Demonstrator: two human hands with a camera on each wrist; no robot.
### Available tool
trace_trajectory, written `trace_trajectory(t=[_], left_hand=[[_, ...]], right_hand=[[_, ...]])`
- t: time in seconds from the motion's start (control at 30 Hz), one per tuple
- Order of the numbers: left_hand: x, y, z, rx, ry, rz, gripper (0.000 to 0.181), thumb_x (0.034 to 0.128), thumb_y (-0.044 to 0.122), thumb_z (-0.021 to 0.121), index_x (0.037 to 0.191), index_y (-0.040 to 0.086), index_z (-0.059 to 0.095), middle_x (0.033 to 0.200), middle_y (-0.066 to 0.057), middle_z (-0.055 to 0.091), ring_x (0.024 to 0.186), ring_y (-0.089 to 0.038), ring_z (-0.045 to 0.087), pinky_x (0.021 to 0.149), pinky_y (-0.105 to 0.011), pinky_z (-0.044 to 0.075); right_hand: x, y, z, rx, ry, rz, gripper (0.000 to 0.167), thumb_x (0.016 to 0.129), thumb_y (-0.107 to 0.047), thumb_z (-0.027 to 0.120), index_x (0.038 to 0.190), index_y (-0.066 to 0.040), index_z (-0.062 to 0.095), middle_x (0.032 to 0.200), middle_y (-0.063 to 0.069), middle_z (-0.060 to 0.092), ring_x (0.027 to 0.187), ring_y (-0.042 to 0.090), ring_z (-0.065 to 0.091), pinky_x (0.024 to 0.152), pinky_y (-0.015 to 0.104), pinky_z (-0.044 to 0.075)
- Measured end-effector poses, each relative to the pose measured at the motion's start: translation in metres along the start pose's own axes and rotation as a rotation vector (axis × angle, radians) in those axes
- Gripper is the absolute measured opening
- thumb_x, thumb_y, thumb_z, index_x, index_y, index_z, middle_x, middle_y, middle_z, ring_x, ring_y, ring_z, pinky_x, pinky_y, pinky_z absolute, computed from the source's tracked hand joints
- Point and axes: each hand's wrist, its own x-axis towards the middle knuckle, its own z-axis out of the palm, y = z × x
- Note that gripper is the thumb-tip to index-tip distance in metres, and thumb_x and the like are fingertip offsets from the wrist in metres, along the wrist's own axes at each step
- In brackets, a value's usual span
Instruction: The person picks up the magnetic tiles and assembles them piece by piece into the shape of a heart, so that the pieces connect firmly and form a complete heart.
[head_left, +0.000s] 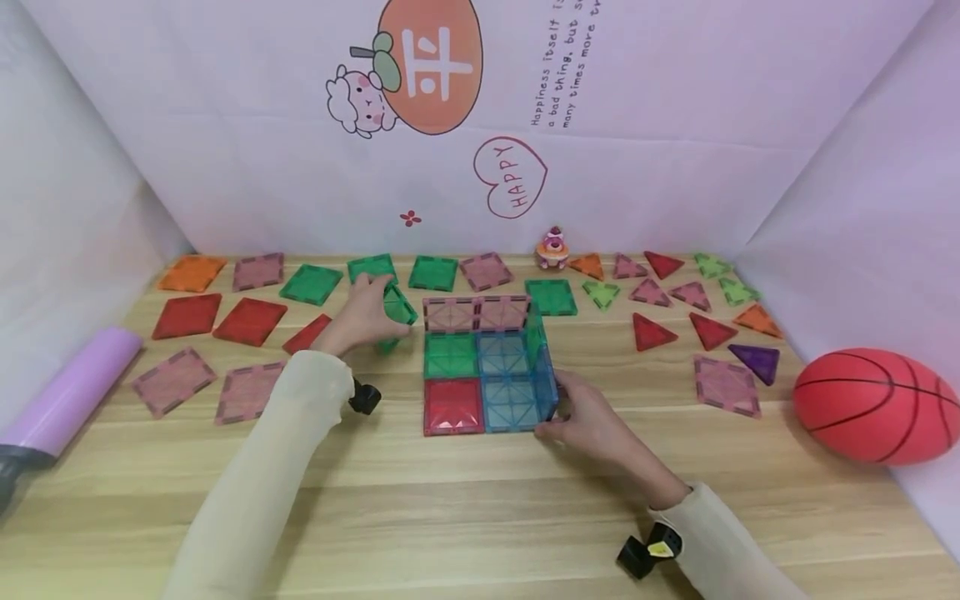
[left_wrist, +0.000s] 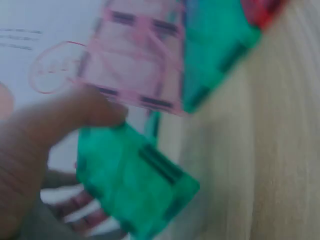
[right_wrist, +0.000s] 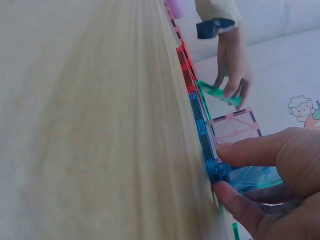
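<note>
In the head view my left hand (head_left: pixel 362 315) pinches a green square tile (head_left: pixel 399 306), tilted above the table, left of the tile structure. The left wrist view shows that green tile (left_wrist: pixel 130 175) blurred, under my thumb. The structure has a base of green, red (head_left: pixel 453 406) and blue squares, pink squares (head_left: pixel 452 315) upright along its back, and green and blue (head_left: pixel 547 383) uprights on its right side. My right hand (head_left: pixel 588 417) holds the structure's front right corner; in the right wrist view its thumb and finger touch the blue tiles (right_wrist: pixel 204 135).
Loose square tiles, such as an orange one (head_left: pixel 192 272), lie at the left and back. Triangles (head_left: pixel 652 332) lie at the right, near a red ball (head_left: pixel 876 406). A purple cylinder (head_left: pixel 78 387) lies far left; a small figurine (head_left: pixel 552 248) stands at the back.
</note>
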Motion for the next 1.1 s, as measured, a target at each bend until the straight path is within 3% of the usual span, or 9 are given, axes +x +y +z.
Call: trace_trajectory(t=[0.2,0.33,0.6,0.77,0.93,1.1], left_hand=[[-0.018,0.007,0.008,-0.229,-0.062,0.181,0.087,0.0796,0.011,0.073,0.149,0.0,0.02,0.145,-0.023,0.024,0.13,-0.039,0.038,0.105,-0.051,0.04],[-0.024,0.01,0.02,-0.328,-0.103,0.246,0.083,0.0815,0.005,0.071,0.148,0.002,0.021,0.147,-0.021,0.021,0.133,-0.039,0.033,0.107,-0.051,0.037],[-0.029,0.011,0.025,-0.363,-0.112,0.224,0.083,0.0823,0.003,0.07,0.15,0.008,0.022,0.149,-0.016,0.022,0.135,-0.036,0.031,0.107,-0.052,0.037],[-0.036,0.002,0.021,-0.377,-0.125,0.213,0.085,0.0853,0.009,0.069,0.152,0.011,0.016,0.152,-0.015,0.022,0.138,-0.036,0.03,0.109,-0.052,0.035],[-0.049,-0.02,0.004,-0.326,-0.041,0.192,0.082,0.0869,0.009,0.067,0.151,0.005,0.016,0.151,-0.021,0.026,0.139,-0.038,0.028,0.111,-0.052,0.031],[-0.06,-0.041,-0.016,-0.15,0.061,0.11,0.077,0.0869,0.012,0.067,0.148,-0.002,0.023,0.147,-0.027,0.029,0.135,-0.042,0.029,0.108,-0.057,0.031]], right_hand=[[0.0,0.001,-0.004,0.006,-0.008,0.0,0.071,0.075,0.0,0.077,0.137,0.001,0.044,0.124,0.018,0.057,0.104,0.026,0.057,0.086,0.04,0.053],[-0.001,0.001,-0.005,0.018,-0.017,-0.008,0.07,0.075,0.001,0.077,0.136,0.002,0.044,0.123,0.019,0.057,0.103,0.027,0.057,0.084,0.04,0.054],[-0.001,0.001,-0.004,0.029,-0.02,0.001,0.071,0.074,0.002,0.077,0.137,0.001,0.043,0.123,0.019,0.056,0.103,0.028,0.057,0.08,0.037,0.056],[0.0,0.001,-0.003,0.049,-0.024,0.001,0.079,0.075,0.003,0.077,0.142,-0.002,0.036,0.121,0.018,0.055,0.103,0.028,0.057,0.078,0.035,0.056],[0.001,0.001,-0.002,0.054,-0.023,-0.023,0.081,0.074,0.004,0.077,0.143,-0.003,0.035,0.12,0.018,0.056,0.105,0.029,0.058,0.078,0.036,0.056],[0.003,0.0,-0.002,0.05,-0.016,-0.007,0.081,0.074,0.003,0.077,0.143,-0.003,0.036,0.121,0.017,0.056,0.106,0.03,0.057,0.082,0.038,0.055]])
